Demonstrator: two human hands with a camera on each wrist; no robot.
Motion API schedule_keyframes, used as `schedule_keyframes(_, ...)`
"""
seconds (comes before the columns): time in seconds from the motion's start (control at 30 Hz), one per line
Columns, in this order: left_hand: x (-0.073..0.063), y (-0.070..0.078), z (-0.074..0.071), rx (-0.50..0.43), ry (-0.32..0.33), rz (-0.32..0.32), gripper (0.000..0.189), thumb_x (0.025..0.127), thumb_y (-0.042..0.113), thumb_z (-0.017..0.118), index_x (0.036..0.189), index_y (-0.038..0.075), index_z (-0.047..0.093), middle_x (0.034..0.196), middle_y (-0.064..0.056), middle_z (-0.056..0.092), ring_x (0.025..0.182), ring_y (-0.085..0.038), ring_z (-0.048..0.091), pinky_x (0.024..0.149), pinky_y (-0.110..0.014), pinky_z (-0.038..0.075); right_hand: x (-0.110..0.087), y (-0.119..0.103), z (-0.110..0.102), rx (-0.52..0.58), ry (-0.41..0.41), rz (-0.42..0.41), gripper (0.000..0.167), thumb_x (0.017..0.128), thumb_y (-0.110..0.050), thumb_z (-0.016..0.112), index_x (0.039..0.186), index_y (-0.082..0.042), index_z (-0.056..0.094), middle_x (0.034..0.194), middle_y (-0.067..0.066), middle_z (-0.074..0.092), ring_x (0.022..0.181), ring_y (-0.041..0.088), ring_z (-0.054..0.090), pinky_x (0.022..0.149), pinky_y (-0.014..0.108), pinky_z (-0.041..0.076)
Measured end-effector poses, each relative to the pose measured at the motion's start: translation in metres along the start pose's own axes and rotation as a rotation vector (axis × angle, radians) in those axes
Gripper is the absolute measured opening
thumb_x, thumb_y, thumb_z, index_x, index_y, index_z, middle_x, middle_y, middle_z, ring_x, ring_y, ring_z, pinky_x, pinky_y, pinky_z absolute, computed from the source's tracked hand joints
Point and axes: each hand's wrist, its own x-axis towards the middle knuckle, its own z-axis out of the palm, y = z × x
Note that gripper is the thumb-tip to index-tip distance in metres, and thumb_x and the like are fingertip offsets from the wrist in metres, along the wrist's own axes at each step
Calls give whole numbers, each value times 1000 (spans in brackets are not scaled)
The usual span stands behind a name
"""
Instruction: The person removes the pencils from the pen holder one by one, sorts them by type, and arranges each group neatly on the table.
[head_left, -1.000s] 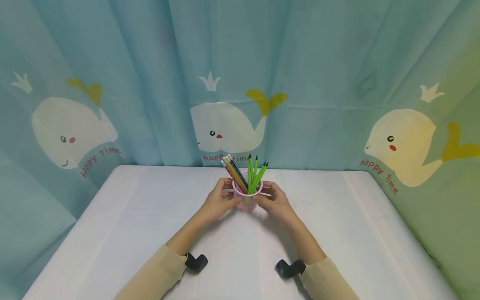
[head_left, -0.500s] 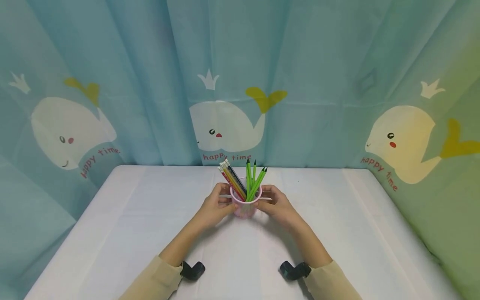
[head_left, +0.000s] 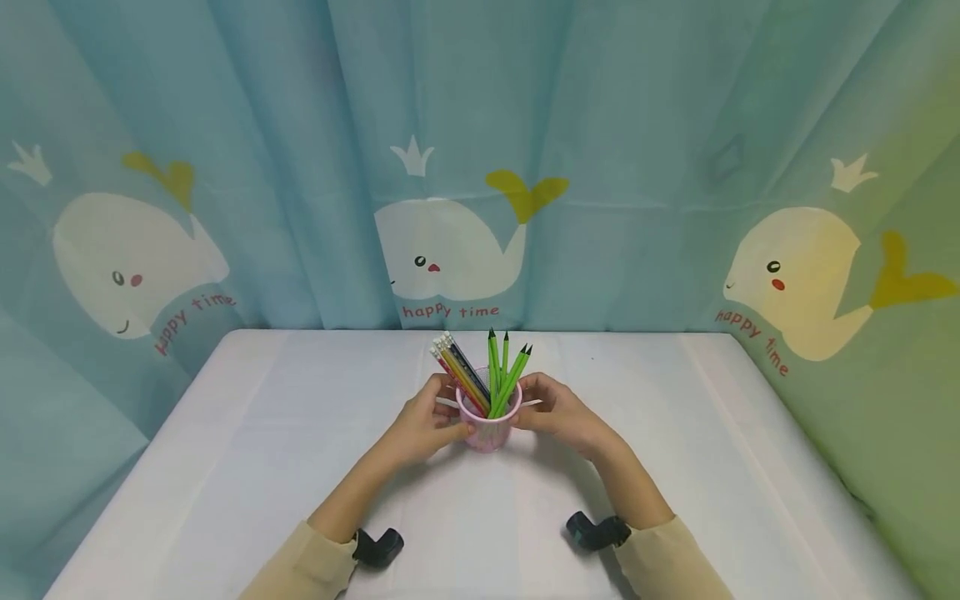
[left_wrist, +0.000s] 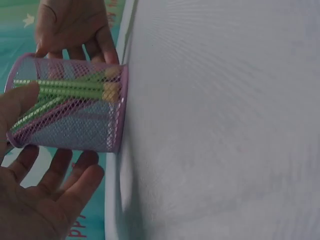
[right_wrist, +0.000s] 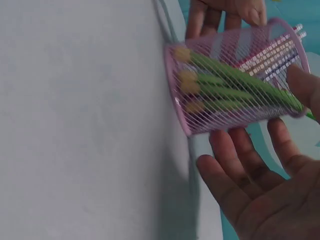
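Observation:
Between my two hands stands a pink mesh pencil cup (head_left: 487,433), upright over the white table. My left hand (head_left: 426,423) grips its left side, thumb near the rim at the front and fingers behind. On the opposite side my right hand (head_left: 564,417) holds it the same way. Several green pencils (head_left: 507,392) with dark tips up lean right inside the cup. Several red, yellow and dark pencils (head_left: 461,372) with white ends up lean left. Through the mesh of the cup (left_wrist: 75,130) in the left wrist view, the green pencils' lower ends look tan.
A white cloth covers the table (head_left: 300,400). Behind it and along the sides hangs a blue-green curtain (head_left: 637,167) printed with whales. Black wrist devices (head_left: 378,548) sit at both beige sleeves (head_left: 307,562).
Both hands have drawn the pencil cup with its pencils back from the far table edge, nearer to me. Their grip looks the same.

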Motion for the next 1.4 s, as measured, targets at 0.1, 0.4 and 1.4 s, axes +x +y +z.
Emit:
schedule_keyframes(0.1, -2, 1, -1, -2, -37, 6, 60, 84, 14, 80, 131, 6, 44, 124, -18, 58, 108, -33, 66, 96, -45, 57, -1, -2, -5, -42, -33, -12, 45, 88, -18, 75, 124, 0, 54, 122, 21, 60, 111, 26, 60, 92, 35, 50)
schedule_keyframes(0.4, -1, 1, 2, 9, -23, 5, 63, 82, 16, 82, 132, 7, 44, 124, -15, 58, 116, -36, 62, 99, -48, 55, -5, -9, -22, -102, -31, -46, 42, 91, -18, 74, 127, -4, 57, 124, 17, 64, 116, 30, 61, 96, 39, 53)
schedule_keyframes(1.4, -6, -1, 8, -131, -5, -41, 75, 81, 8, 82, 142, 7, 38, 135, -20, 50, 123, -40, 56, 100, -45, 54, -7, -29, 6, 79, 368, -143, 21, 94, -11, 69, 101, 6, 58, 102, 5, 64, 95, 17, 66, 85, 32, 60)
